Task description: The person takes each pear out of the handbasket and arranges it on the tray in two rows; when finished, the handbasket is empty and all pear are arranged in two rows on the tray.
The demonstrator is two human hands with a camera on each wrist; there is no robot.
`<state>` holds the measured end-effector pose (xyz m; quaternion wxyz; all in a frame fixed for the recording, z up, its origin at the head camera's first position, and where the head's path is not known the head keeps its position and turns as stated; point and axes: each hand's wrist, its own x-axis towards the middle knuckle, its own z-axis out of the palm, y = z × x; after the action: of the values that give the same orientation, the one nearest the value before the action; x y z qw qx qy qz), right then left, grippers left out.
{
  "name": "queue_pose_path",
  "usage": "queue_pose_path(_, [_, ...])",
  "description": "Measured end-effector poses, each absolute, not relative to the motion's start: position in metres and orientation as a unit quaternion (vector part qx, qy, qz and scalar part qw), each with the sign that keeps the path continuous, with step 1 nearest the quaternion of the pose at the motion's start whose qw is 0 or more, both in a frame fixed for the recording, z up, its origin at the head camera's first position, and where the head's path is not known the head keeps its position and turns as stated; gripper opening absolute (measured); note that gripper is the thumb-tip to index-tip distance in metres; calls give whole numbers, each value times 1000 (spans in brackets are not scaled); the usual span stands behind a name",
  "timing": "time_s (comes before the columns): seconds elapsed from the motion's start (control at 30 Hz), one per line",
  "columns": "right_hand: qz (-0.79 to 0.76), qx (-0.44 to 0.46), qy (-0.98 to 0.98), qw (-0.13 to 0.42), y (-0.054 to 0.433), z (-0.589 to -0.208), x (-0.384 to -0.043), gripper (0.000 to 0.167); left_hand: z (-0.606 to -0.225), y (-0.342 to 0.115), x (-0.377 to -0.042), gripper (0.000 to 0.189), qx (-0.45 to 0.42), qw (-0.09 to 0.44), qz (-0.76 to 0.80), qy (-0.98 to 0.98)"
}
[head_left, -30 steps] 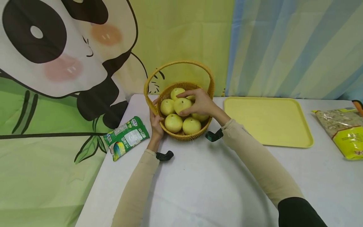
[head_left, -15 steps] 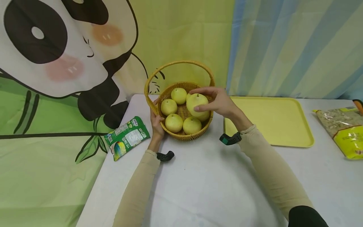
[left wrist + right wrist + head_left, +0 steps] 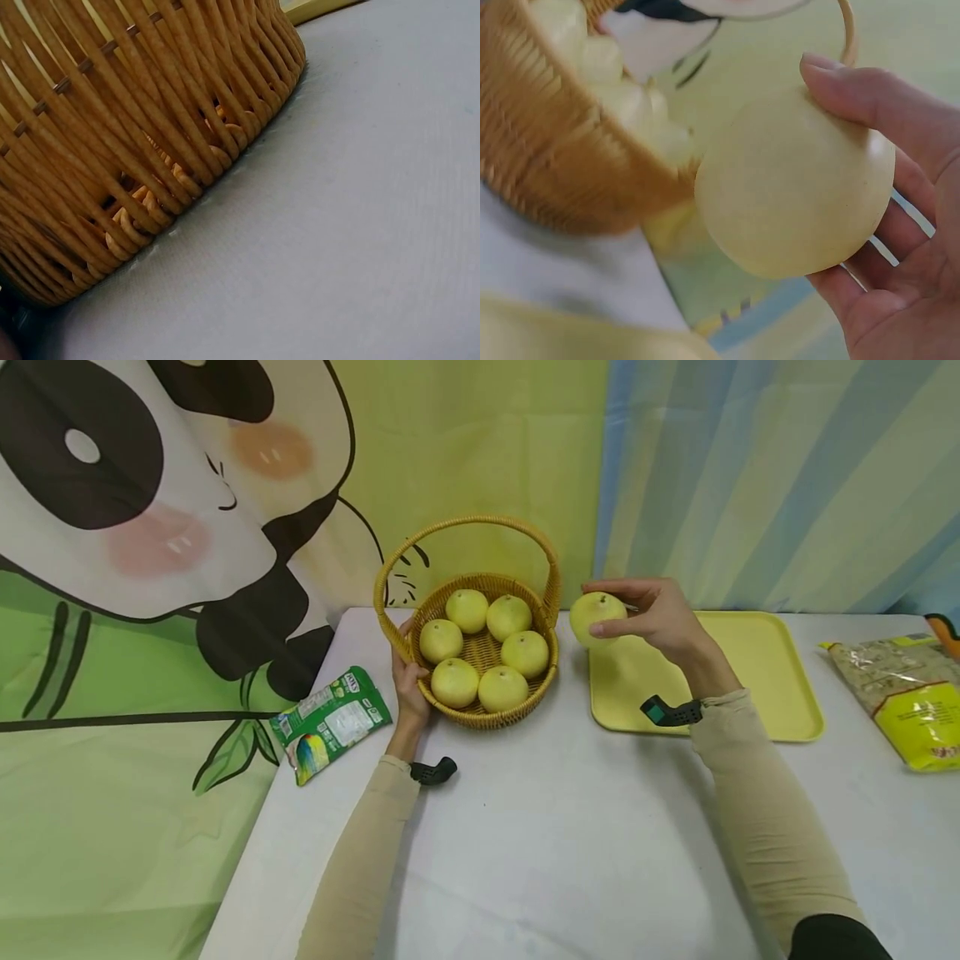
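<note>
In the head view my right hand [image 3: 663, 618] holds a round yellow-green pear [image 3: 587, 620] between thumb and fingers, in the air by the near-left part of a yellow tray [image 3: 757, 685]. The right wrist view shows the same pear [image 3: 787, 187] up close, thumb on one side and fingers on the other. My left hand [image 3: 409, 693] grips the left side of a wicker basket [image 3: 491, 721] with a tall handle; some of its fingers are hidden behind the basket. Several more pears [image 3: 503, 690] lie inside. Only the basket's woven wall [image 3: 150, 112] and the cloth show in the left wrist view.
A green printed packet [image 3: 333, 724] lies left of the basket, near the table's left edge. Beyond the tray, at the far right, is a clear and yellow bag [image 3: 903, 702]. A curtain with a panda print [image 3: 247, 510] hangs behind the white-covered table [image 3: 555, 843].
My right hand has lifted the pear out of the basket and carried it right, to above the tray's left side. My left hand stays on the basket, which has hardly moved.
</note>
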<state>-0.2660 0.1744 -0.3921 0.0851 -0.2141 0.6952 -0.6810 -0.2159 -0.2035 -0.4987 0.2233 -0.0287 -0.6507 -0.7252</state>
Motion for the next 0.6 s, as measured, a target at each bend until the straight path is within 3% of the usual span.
queue_pose_path(0.3, [-713,-163,680,58,201,-415,-279,55,-498,-205,-216,84,-29,224,-720,-656])
queue_pose_path(0.6, [-724,-117,677,67,212,-439,-293,57,-497,-206,-216,82,-33,229,-724,-650])
